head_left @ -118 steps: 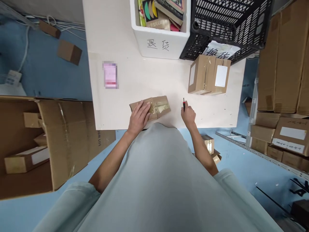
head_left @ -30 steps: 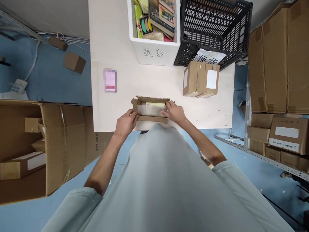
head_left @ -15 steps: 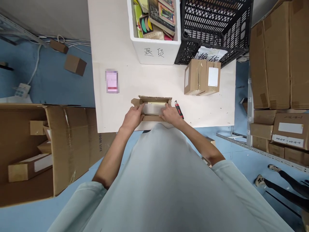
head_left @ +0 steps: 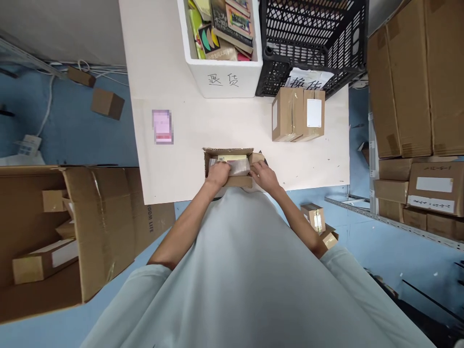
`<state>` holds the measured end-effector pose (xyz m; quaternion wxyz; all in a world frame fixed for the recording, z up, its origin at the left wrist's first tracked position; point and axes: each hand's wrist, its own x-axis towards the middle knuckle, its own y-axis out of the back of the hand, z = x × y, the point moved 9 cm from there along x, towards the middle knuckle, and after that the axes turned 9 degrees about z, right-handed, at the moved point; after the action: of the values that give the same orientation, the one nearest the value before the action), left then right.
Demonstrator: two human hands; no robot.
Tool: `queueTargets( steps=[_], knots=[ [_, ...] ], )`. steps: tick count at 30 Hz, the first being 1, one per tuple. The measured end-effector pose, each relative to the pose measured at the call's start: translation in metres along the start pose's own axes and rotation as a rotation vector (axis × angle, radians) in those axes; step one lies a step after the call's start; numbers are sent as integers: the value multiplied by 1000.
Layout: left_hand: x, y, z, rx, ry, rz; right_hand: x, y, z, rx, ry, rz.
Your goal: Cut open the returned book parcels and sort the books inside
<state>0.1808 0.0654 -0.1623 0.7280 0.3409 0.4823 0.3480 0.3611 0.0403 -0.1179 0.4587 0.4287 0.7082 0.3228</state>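
Note:
An opened cardboard box lies at the table's near edge, right against my shirt. Inside it is a pale, clear-plastic-wrapped item with a yellowish strip along its far side. My left hand reaches into the box's left end, its fingers curled on the wrapped item; the fingertips are partly hidden. My right hand holds the box's right end by the side flap. Beside that flap a dark tip of the utility knife shows; my right hand and the flap hide most of it.
A white bin of books and a black plastic crate stand at the back. Taped cartons sit before the crate, a blurred pink item at left. A large open carton stands left of the table; shelved boxes are at right.
My left hand has moved from the box's left edge into it, onto the wrapped item. My right hand has shifted outward to the right flap. The view has shifted slightly; the knife is now mostly covered.

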Motion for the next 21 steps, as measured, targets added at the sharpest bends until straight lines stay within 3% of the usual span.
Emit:
queueTargets(
  steps=[4, 9, 12, 16, 21],
  knots=[
    [1, 3, 3, -71, -50, 57, 1, -4, 3, 64, -28, 28],
    [12, 0, 18, -41, -51, -21, 3, -4, 5, 96, -41, 43],
    [6, 10, 21, -49, -68, -1, 3, -1, 3, 83, -38, 64],
    [-24, 44, 20, -207, -114, 132, 1, 16, -7, 74, -19, 131],
    [-66, 110, 29, -483, -166, 343, 3, 41, -45, 211, 102, 118]
  ],
)
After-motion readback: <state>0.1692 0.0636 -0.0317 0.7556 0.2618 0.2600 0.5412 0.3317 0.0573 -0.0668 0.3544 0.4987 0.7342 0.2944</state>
